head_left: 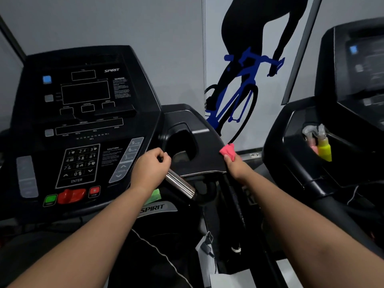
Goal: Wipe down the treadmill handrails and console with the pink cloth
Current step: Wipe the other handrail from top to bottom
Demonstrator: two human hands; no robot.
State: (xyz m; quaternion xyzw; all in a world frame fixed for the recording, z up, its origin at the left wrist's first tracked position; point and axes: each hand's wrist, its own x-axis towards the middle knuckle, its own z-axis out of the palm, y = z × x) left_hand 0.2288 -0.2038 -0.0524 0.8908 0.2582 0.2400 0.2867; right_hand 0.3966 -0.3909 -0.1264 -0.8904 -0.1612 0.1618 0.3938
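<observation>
The black treadmill console [83, 121] with keypad and dark displays fills the left. Its right side panel [205, 154] with a cup recess slopes down toward the right handrail [234, 196]. My right hand [234, 165] grips the bunched pink cloth [227, 151] against the right edge of that panel. My left hand [150, 168] is curled around the upper end of the chrome pulse grip bar [180, 185] below the recess.
A second treadmill [332, 142] stands at the right, with a yellow spray bottle [324, 149] and a pink one in its cup holder. A wall graphic of a cyclist [239, 84] is behind. A thin cord [158, 252] hangs below the console.
</observation>
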